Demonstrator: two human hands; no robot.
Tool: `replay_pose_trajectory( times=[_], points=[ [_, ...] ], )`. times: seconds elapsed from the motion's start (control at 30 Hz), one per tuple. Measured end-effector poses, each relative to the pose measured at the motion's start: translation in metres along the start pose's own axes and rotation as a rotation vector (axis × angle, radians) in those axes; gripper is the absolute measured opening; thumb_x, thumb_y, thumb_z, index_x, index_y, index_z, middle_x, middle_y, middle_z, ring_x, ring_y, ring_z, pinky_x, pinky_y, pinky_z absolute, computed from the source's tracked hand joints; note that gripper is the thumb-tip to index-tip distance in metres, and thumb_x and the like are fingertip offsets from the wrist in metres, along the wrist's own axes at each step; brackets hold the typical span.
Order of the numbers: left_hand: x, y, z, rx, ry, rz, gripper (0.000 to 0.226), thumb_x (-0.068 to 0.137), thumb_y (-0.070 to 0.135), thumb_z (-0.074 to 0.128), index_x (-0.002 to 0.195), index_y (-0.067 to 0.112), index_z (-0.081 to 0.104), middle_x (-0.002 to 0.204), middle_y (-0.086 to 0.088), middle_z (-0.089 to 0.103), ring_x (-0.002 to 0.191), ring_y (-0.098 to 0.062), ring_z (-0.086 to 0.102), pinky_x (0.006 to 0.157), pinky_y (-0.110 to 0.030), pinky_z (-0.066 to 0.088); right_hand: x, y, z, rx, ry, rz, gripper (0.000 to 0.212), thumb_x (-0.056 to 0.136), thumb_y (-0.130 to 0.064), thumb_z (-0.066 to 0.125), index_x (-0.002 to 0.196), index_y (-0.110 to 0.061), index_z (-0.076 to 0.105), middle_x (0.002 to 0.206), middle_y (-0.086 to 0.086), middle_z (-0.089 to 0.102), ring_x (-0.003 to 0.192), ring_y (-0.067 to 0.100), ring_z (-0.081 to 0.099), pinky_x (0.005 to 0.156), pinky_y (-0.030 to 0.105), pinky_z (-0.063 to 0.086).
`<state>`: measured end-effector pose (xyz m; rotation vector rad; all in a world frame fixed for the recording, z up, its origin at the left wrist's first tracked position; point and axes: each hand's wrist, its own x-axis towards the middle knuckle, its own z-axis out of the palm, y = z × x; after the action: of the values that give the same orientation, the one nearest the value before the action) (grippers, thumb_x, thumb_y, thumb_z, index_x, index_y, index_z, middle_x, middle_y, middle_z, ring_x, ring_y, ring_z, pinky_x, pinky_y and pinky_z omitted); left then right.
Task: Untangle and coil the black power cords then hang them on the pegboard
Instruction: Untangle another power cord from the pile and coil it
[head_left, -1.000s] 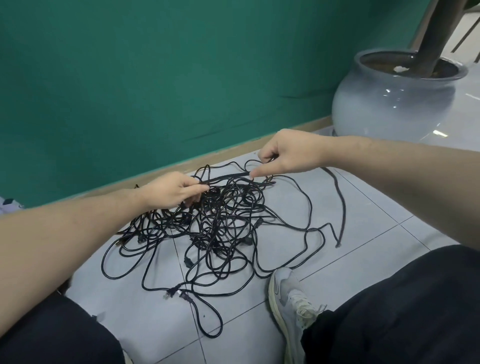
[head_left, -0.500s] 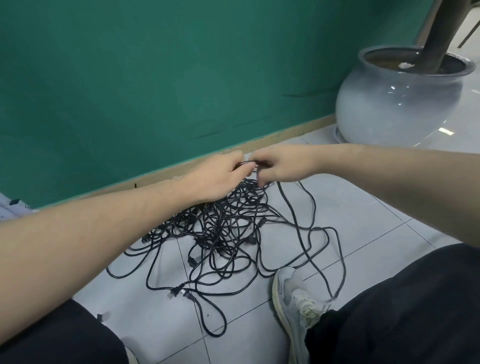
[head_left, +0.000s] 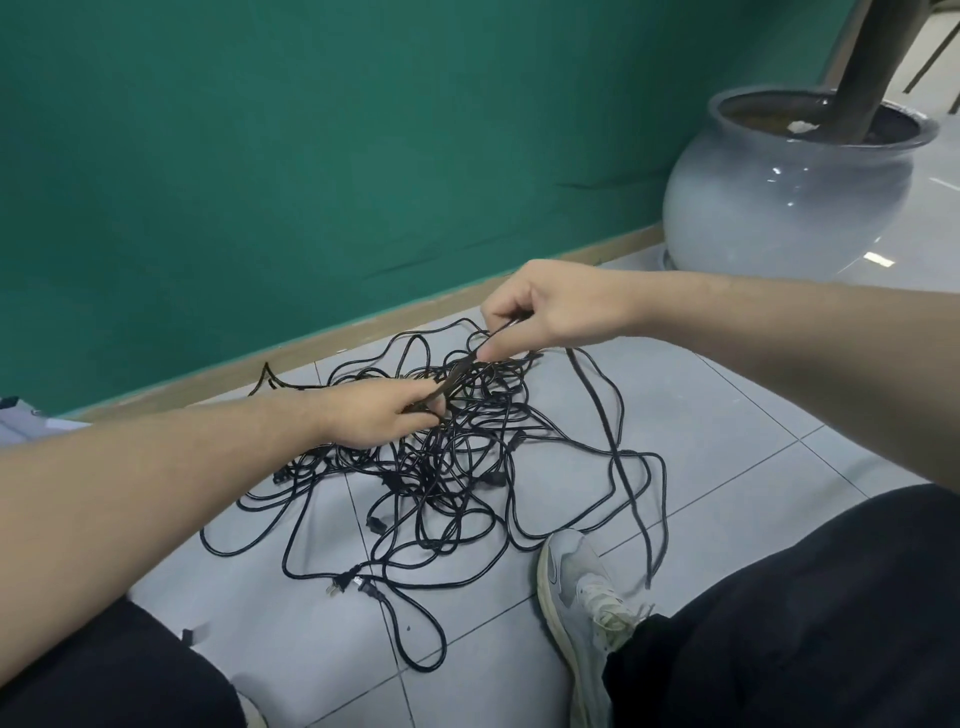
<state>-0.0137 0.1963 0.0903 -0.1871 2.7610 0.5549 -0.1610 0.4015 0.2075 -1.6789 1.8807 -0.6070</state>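
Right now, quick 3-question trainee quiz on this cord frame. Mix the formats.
1. True or false: both the left hand and the right hand have a grip on a stretch of black cord running between them.
2. Multiple choice: where does the tangle of black power cords lie? A) hung on a pegboard B) on the grey tiled floor C) inside the grey ceramic pot
3. Fill in: the pronged plug lies at the tangle's near edge, to the ____ of the grey sneaker in the picture.

Key: 1 true; 2 B; 3 left
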Motion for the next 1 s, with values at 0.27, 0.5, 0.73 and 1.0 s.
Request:
replay_pose_trajectory(
  times=[0.27, 0.5, 0.73, 1.0],
  points=[
    [-0.018, -0.023, -0.014, -0.180, 0.225, -0.089, 0.012, 0.107, 0.029, 0.049, 0.113, 0.035, 0.058, 0.084, 0.004, 0.071, 0.059, -0.003, 0.053, 0.060, -0.022, 0.042, 0.000, 0.048, -0.010, -0.199, 0.131, 0.216, 0.043, 0.096, -0.044, 0.063, 0.067, -0.016, 0.050, 0.056, -0.010, 0.047, 0.055, 0.010, 0.045, 0.059, 0.026, 0.040],
    [-0.017, -0.009, -0.008, -0.348, 0.265, -0.065, 0.030, 0.105, 0.027, 0.053, 0.130, 0.022, 0.036, 0.060, 0.008, 0.050, 0.051, -0.012, 0.037, 0.052, -0.022, 0.035, 0.023, 0.069, 0.011, -0.400, -0.046, 0.400, 0.042, 0.098, -0.029, 0.061, 0.137, -0.025, 0.048, 0.109, 0.000, 0.063, 0.100, 0.023, 0.056, 0.082, 0.028, 0.039],
    [-0.001, -0.011, -0.010, -0.542, 0.310, -0.035, 0.022, 0.105, 0.027, 0.054, 0.109, 0.032, 0.033, 0.058, 0.007, 0.054, 0.057, -0.019, 0.039, 0.054, -0.032, 0.035, 0.094, 0.043, 0.054, -0.511, -0.132, 0.092, 0.023, 0.097, -0.029, 0.058, 0.119, -0.023, 0.056, 0.101, -0.007, 0.061, 0.105, 0.025, 0.059, 0.078, 0.030, 0.040],
    [0.014, -0.074, 0.018, -0.457, 0.174, -0.056, 0.037, 0.092, 0.065, 0.056, 0.112, 0.033, 0.055, 0.106, 0.012, 0.072, 0.097, -0.011, 0.066, 0.096, -0.036, 0.050, 0.138, 0.057, 0.051, -0.078, -0.002, -0.006, 0.039, 0.095, -0.036, 0.068, 0.067, -0.013, 0.053, 0.062, -0.002, 0.046, 0.056, 0.009, 0.036, 0.055, 0.024, 0.031]
  ],
)
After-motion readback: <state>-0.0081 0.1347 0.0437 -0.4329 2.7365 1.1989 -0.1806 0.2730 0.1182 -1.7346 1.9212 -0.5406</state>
